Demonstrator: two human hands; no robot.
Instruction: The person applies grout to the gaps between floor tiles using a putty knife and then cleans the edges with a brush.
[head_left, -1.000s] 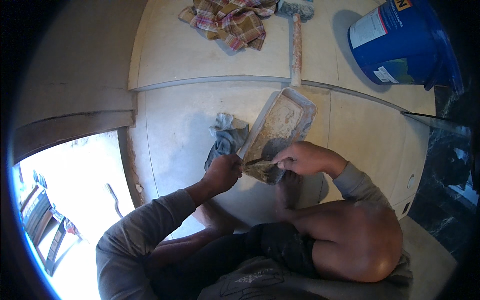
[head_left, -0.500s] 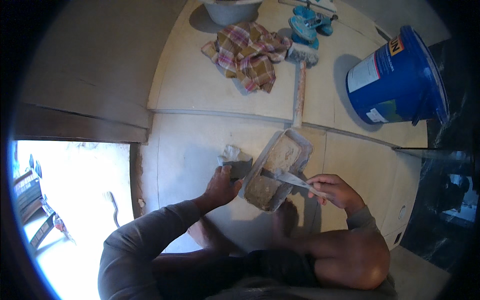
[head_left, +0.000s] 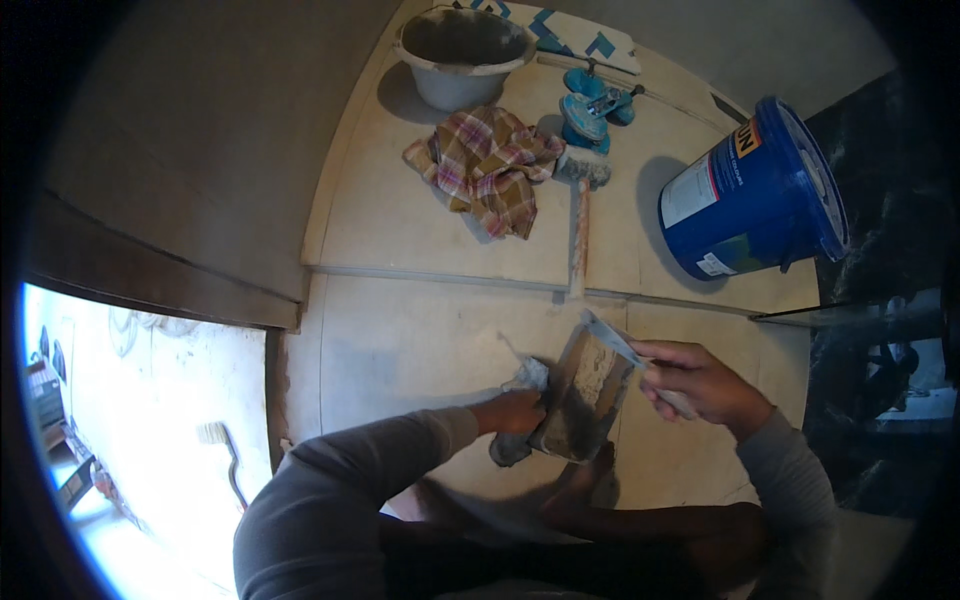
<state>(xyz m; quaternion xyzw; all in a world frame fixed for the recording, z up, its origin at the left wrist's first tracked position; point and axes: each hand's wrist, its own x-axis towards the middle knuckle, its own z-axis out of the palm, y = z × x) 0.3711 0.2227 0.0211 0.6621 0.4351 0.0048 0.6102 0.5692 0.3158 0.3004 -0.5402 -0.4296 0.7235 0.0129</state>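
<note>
Mortar tray lies tilted on the pale tiled floor, just ahead of the person's knees, smeared with grey mix; the left hand grips its left edge, fingers curled closed around the rim, with a grey rag bunched just beside and partly under that hand; the right hand is clenched around the handle of a putty knife, whose blade rests against the tray's upper right corner.

Surrounding items, largest first: a blue paint bucket stands upper right, well apart from the tray; a grey mixing basin sits at the top; a checked cloth lies crumpled below the basin; a long-handled brush lies along the floor joint; blue suction lifters rest beside its head.
</note>
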